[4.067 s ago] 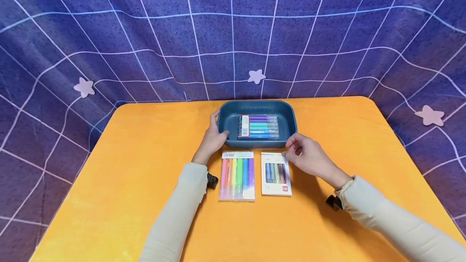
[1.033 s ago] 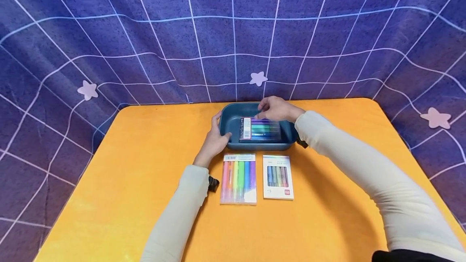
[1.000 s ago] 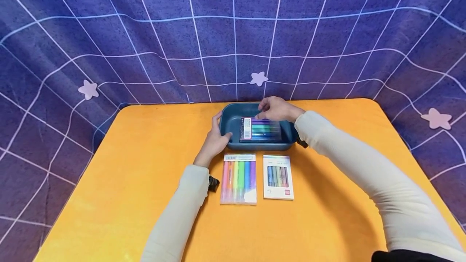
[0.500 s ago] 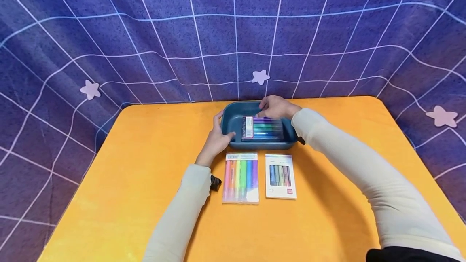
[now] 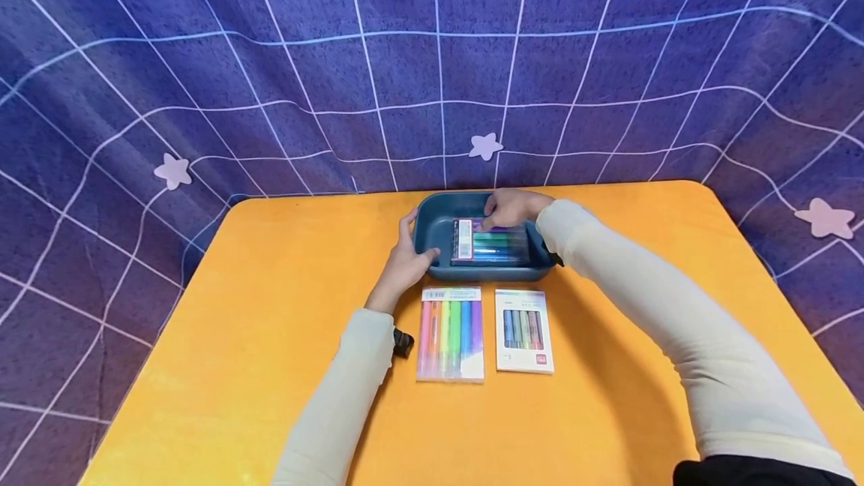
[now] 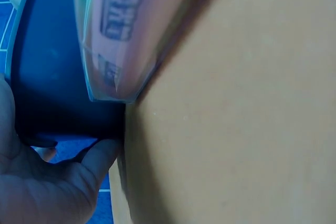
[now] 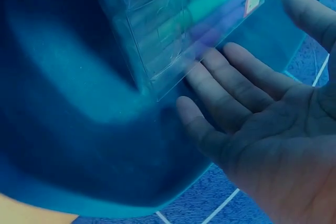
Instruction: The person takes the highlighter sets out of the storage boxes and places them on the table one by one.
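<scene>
A dark teal rectangular bin (image 5: 489, 274) stands at the table's far edge. My left hand (image 5: 403, 261) grips its left end, thumb over the near rim and fingers along the outer wall. Inside the bin lies a clear pack of purple, green and blue pens (image 5: 496, 247). My right hand (image 5: 513, 208) reaches in over the pack's far side. In the right wrist view, the fingers (image 7: 223, 95) are loosely extended with their tips at the pack's long edge, and the thumb (image 7: 307, 11) is spread apart near its label end.
In front of the bin lie a clear pack of rainbow-coloured highlighters (image 5: 450, 336) and a white windowed box of pens (image 5: 524, 358). The orange table (image 5: 270, 336) backs onto a blue gridded curtain (image 5: 378, 66).
My right hand has moved from the white box into the bin over the pen pack, and has lowered slightly in the last half second. My left hand keeps its grip on the bin.
</scene>
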A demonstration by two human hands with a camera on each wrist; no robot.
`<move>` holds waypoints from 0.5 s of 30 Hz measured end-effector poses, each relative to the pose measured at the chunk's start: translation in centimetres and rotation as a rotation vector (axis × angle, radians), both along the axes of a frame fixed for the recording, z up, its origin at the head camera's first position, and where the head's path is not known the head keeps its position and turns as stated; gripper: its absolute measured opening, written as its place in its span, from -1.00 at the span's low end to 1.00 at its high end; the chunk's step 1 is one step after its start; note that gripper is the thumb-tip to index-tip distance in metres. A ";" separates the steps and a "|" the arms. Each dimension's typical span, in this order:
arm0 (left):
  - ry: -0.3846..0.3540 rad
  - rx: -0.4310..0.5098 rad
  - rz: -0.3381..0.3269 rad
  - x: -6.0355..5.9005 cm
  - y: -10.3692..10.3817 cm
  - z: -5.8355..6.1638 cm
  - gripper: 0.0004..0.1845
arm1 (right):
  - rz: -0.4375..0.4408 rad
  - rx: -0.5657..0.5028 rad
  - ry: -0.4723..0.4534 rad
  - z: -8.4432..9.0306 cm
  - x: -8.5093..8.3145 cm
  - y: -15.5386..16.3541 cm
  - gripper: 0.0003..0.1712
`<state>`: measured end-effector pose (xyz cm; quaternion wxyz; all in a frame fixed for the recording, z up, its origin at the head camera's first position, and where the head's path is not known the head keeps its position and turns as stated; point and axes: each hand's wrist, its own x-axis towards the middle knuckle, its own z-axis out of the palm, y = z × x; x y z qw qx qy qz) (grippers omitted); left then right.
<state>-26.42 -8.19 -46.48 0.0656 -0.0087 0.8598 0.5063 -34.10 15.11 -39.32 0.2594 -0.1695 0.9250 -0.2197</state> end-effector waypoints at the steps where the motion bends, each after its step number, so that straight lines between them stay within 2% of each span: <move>1: 0.003 0.001 0.002 0.0 0.0 0.0 -0.09 | 0.008 0.016 0.009 0.1 0.0 -0.1 -0.31; 3: 0.005 0.003 0.003 -0.1 0.0 0.1 -0.10 | 0.023 0.051 0.013 0.2 0.0 -0.2 -0.30; 10: 0.007 0.007 -0.020 -0.1 -0.1 0.1 -0.10 | 0.087 0.111 -0.019 0.2 0.0 -0.5 -0.62; 15: 0.006 0.002 -0.019 -0.1 -0.2 -0.1 -0.10 | 0.119 0.080 -0.061 0.3 0.8 -0.8 -0.56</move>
